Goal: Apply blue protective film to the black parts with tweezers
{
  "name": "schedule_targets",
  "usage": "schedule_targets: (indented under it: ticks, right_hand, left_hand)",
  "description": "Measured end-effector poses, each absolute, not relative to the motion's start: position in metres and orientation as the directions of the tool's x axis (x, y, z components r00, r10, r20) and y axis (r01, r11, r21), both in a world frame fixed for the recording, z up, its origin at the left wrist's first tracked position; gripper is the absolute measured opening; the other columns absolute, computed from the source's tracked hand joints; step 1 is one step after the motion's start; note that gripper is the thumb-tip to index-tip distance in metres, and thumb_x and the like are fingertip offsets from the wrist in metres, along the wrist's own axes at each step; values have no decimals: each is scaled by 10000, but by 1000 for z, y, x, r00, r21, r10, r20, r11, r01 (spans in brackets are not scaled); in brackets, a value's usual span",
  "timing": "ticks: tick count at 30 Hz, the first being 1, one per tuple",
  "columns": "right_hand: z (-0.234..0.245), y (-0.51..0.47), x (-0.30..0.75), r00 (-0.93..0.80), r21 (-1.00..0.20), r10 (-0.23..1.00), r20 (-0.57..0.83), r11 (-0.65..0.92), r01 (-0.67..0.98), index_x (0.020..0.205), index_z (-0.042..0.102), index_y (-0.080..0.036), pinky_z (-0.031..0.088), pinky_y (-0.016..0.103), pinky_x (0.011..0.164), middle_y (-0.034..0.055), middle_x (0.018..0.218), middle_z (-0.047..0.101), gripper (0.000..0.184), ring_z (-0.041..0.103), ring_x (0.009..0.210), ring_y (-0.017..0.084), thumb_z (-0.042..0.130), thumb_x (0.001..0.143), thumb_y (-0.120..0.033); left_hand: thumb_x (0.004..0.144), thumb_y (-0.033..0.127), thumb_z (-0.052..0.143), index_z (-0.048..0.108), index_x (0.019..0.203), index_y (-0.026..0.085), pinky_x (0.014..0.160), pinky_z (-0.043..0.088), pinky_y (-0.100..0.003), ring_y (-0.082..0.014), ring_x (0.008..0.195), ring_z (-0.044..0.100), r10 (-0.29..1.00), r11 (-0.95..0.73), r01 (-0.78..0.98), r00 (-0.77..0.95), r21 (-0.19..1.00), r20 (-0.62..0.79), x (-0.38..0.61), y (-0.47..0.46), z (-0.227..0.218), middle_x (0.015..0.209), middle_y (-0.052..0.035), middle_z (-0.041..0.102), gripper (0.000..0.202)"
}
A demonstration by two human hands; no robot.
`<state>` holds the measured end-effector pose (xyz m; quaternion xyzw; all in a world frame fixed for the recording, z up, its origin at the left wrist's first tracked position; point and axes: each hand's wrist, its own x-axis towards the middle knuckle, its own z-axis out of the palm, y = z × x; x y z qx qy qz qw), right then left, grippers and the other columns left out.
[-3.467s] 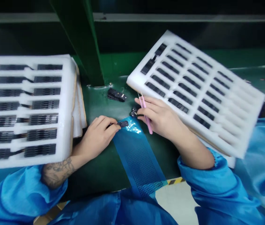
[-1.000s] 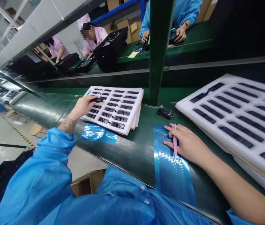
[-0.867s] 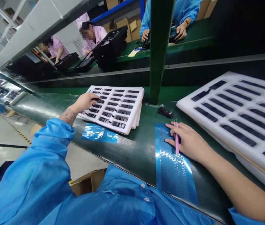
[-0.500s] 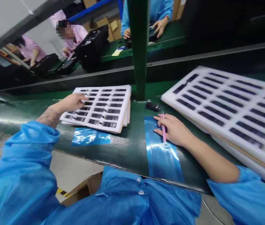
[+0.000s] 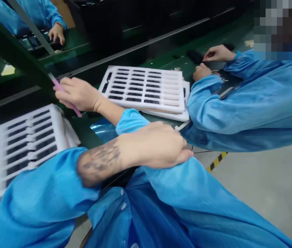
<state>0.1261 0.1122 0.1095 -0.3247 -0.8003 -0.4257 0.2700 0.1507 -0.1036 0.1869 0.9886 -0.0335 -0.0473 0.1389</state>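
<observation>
My right hand point(image 5: 78, 93) is closed around a pair of pink tweezers point(image 5: 70, 101), raised above the green bench with the silver tips pointing up and left. Across my right forearm lies my left hand point(image 5: 158, 144), its fingers wrapped over the blue sleeve point(image 5: 177, 177) near the elbow. Left of my arms is a stack of white foam trays point(image 5: 0, 144) with dark slotted pieces in rows. Another foam tray stack point(image 5: 143, 74) sits beyond my right arm, its right-hand column showing bare slots. Blue film point(image 5: 103, 129) shows partly beneath my right forearm.
On the right, a co-worker in a blue smock point(image 5: 251, 100) sits close by, hands over small items on the bench. Another person's hand point(image 5: 57, 33) appears across the bench at upper left. A green post point(image 5: 11, 51) rises on the left.
The view has swung right. My left hand has left the left foam tray and moved onto my right sleeve. My right hand has lifted off the blue film, still holding the tweezers.
</observation>
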Motion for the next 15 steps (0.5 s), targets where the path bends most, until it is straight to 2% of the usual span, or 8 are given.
schedule_targets:
  ticks: [2, 4, 5, 7, 9, 11, 12, 15]
  right_hand:
    - [99, 108, 115, -642, 481, 256, 723, 481, 733, 607, 145, -123, 516, 197, 810, -45, 1069, 741, 448, 690, 1043, 43, 307, 986, -299]
    - [89, 104, 110, -622, 407, 315, 717, 536, 740, 587, 151, -117, 504, 164, 842, -59, 1153, 739, 477, 681, 1074, 46, 388, 952, -312]
    - [86, 102, 108, -611, 364, 365, 702, 553, 749, 564, 202, -108, 497, 161, 868, -58, 1196, 728, 477, 672, 1103, 58, 396, 947, -318]
    - [86, 99, 106, -620, 317, 417, 664, 594, 740, 587, 415, -92, 501, 197, 922, -28, 1269, 702, 441, 652, 1176, 105, 381, 959, -327]
    - [90, 92, 105, -677, 341, 377, 632, 649, 680, 860, 631, -100, 515, 270, 973, 7, 1326, 677, 383, 617, 1257, 149, 345, 990, -319]
    - [95, 81, 101, -742, 397, 312, 593, 688, 607, 1195, 626, -168, 509, 322, 1019, 10, 1385, 645, 395, 580, 1315, 151, 292, 1016, -278]
    - [98, 76, 99, -761, 418, 300, 575, 692, 589, 1276, 598, -207, 496, 334, 1043, 4, 1428, 613, 427, 563, 1336, 144, 257, 1022, -249]
    - [103, 61, 89, -775, 440, 305, 554, 683, 583, 1343, 582, -261, 457, 349, 1096, -10, 1504, 546, 522, 523, 1387, 140, 191, 1011, -168]
  left_hand:
    - [963, 529, 380, 775, 911, 200, 683, 534, -381, -270, 836, 728, -132, -943, -7, 925, 333, -356, 173, -112, 187, 867, -103, 766, 517]
    - [903, 574, 388, 784, 879, 194, 607, 496, -371, -292, 815, 729, -152, -942, 14, 874, 335, -462, 179, -120, 184, 820, -121, 762, 549]
    - [885, 576, 394, 788, 873, 194, 590, 484, -367, -296, 816, 729, -151, -943, 13, 874, 332, -463, 179, -123, 182, 807, -126, 761, 549]
    - [868, 557, 412, 796, 850, 193, 575, 474, -365, -301, 807, 730, -124, -947, 14, 906, 321, -404, 177, -128, 178, 789, -132, 762, 530]
    - [864, 512, 440, 800, 824, 189, 578, 476, -370, -300, 793, 731, -121, -949, -19, 944, 316, -306, 176, -132, 175, 804, -135, 768, 485]
    - [876, 490, 451, 801, 828, 183, 597, 484, -370, -296, 800, 733, -174, -939, -83, 951, 333, -255, 179, -134, 172, 844, -135, 775, 467]
    - [885, 497, 450, 800, 824, 182, 598, 484, -365, -291, 793, 733, -196, -933, -97, 945, 347, -263, 182, -135, 171, 840, -133, 775, 475]
    - [903, 551, 437, 783, 726, 188, 535, 452, -343, -267, 677, 714, -195, -925, -56, 919, 377, -342, 190, -137, 164, 713, -121, 745, 531]
